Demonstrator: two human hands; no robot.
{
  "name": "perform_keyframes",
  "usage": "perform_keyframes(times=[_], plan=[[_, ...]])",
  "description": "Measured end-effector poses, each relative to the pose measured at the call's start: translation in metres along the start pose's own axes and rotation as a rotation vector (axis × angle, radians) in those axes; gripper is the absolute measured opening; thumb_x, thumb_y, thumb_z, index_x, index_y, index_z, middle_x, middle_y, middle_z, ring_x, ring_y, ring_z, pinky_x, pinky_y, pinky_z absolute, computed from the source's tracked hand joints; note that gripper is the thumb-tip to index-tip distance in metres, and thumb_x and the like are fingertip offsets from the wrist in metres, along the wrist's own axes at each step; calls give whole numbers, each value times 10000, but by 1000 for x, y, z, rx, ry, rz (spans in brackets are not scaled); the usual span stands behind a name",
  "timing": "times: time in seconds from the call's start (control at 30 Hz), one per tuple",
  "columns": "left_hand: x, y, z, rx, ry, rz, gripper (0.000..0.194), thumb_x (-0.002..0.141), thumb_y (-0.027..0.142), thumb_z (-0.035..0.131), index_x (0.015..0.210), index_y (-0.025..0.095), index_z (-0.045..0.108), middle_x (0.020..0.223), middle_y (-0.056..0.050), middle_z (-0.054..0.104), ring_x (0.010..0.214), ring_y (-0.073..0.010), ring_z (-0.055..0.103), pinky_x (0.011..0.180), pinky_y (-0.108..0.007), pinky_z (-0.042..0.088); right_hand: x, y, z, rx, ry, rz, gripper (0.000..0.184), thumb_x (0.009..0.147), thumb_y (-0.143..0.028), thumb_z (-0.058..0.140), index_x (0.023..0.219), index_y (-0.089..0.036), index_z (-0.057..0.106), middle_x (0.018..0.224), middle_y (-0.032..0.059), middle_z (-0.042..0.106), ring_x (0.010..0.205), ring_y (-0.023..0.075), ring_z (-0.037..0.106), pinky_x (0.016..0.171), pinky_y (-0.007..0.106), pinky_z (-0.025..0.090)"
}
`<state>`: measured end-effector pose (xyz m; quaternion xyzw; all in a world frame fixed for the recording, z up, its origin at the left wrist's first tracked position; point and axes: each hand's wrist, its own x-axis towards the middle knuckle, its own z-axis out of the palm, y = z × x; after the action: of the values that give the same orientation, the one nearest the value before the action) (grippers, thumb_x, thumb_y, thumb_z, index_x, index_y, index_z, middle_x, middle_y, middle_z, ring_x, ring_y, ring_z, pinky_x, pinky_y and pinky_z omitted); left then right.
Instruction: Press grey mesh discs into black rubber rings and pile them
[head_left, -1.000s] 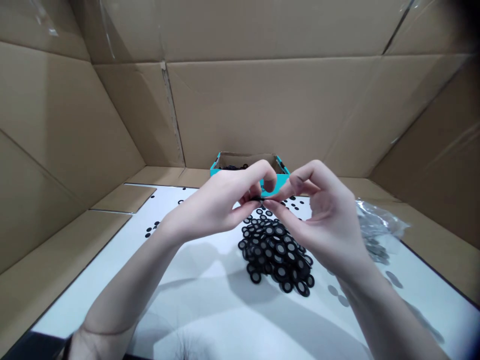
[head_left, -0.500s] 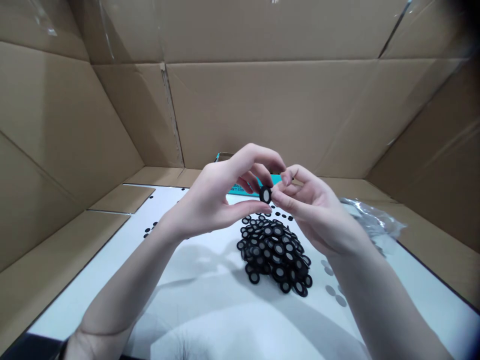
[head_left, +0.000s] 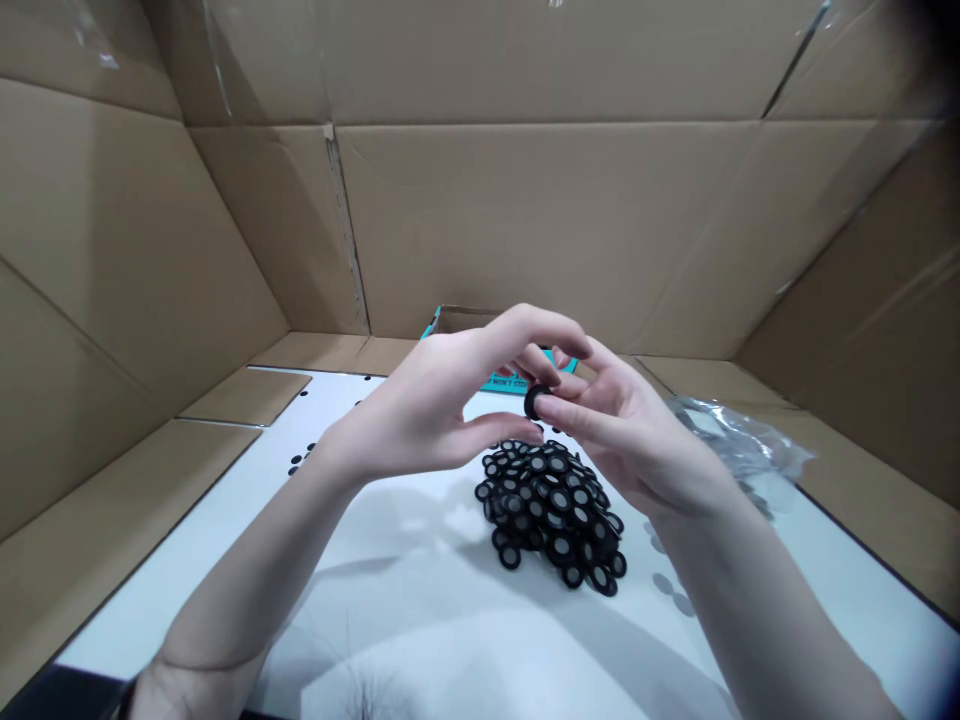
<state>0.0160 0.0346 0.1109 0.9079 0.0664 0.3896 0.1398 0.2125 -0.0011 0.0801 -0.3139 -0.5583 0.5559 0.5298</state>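
Observation:
A small round black disc [head_left: 531,403] is held between the thumb and fingers of my right hand [head_left: 637,430]. The right thumb covers most of its face. My left hand [head_left: 442,400] curves around it from the left with its fingers apart. The left thumb lies just below the disc, and a left fingertip is close above it; whether that fingertip touches cannot be made out. The left index finger reaches over to the right hand's fingers. Under both hands, a pile of black discs with pale grey centres [head_left: 555,510] lies on the white table [head_left: 405,600].
Behind the hands stands a teal-edged box [head_left: 469,318] with lettering. A clear plastic bag [head_left: 750,440] lies at the right, near several loose grey discs [head_left: 662,583]. Small black pieces [head_left: 295,460] are scattered at the left. Cardboard walls [head_left: 540,220] surround the table.
The disc has dipped slightly, and my right thumb has moved over its pale centre. My left thumb has dropped away from its lower edge.

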Motion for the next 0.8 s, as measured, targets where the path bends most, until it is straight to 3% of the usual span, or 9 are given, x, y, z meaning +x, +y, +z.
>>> perform_keyframes(times=[0.23, 0.4, 0.5, 0.57, 0.63, 0.7, 0.73, 0.8], plan=[[-1, -1, 1, 52, -45, -37, 551, 845, -55, 627, 1286, 254, 514, 1139, 7, 697, 1045, -132, 698, 901, -229, 563, -1, 1, -2, -26, -41, -34, 411, 780, -263, 831, 1059, -256, 529, 818, -43, 631, 741, 111, 592, 700, 275, 473], [-1, -1, -5, -20, -212, -83, 523, 885, -43, 471, 1310, 259, 510, 1224, -19, 703, 1125, -139, 690, 904, -243, 576, -1, 2, -3, -117, -92, -33, 362, 793, -296, 806, 992, -262, 505, 758, -53, 615, 700, 119, 589, 637, 276, 452], [-1, -2, -13, -81, -268, -108, 499, 920, 23, 520, 1367, 240, 479, 1252, -49, 719, 1164, -157, 689, 938, -268, 562, 1, -1, -12, -276, -83, -6, 436, 749, -326, 817, 1028, -267, 486, 757, -40, 656, 733, 154, 642, 670, 306, 477], [-1, -5, -20, -92, -215, -168, 453, 946, 129, 589, 1375, 220, 475, 1219, -68, 730, 1136, -165, 699, 899, -258, 562, 4, -2, -23, -496, -54, 10, 452, 735, -339, 799, 1048, -265, 482, 760, -26, 689, 762, 179, 661, 698, 323, 479], [-3, -10, -29, -40, -149, -256, 418, 949, 232, 628, 1344, 197, 497, 1155, -73, 741, 1080, -168, 710, 828, -243, 555, 7, -2, -35, -803, -73, 83, 342, 751, -329, 747, 993, -255, 516, 752, -14, 703, 769, 185, 657, 707, 322, 467], [-7, -22, -39, 64, -176, -388, 383, 946, 301, 619, 1299, 180, 529, 1071, -64, 751, 1000, -170, 715, 761, -241, 533, 12, 3, -46, -1066, -167, 224, 192, 749, -275, 704, 879, -238, 568, 775, 6, 723, 756, 184, 653, 690, 311, 456], [-10, -31, -43, 125, -249, -496, 354, 952, 330, 597, 1267, 175, 551, 1024, -57, 756, 935, -166, 716, 730, -241, 521, 15, 6, -50, -1135, -213, 288, 146, 724, -233, 702, 814, -230, 588, 766, 10, 726, 732, 183, 651, 672, 305, 451], [-17, -54, -49, 259, -510, -782, 336, 957, 375, 576, 1231, 181, 585, 1052, -53, 755, 926, -166, 711, 723, -235, 507, 20, 16, -55, -1184, -281, 377, 125, 663, -157, 707, 704, -220, 607, 683, -3, 705, 661, 175, 635, 631, 293, 440]])
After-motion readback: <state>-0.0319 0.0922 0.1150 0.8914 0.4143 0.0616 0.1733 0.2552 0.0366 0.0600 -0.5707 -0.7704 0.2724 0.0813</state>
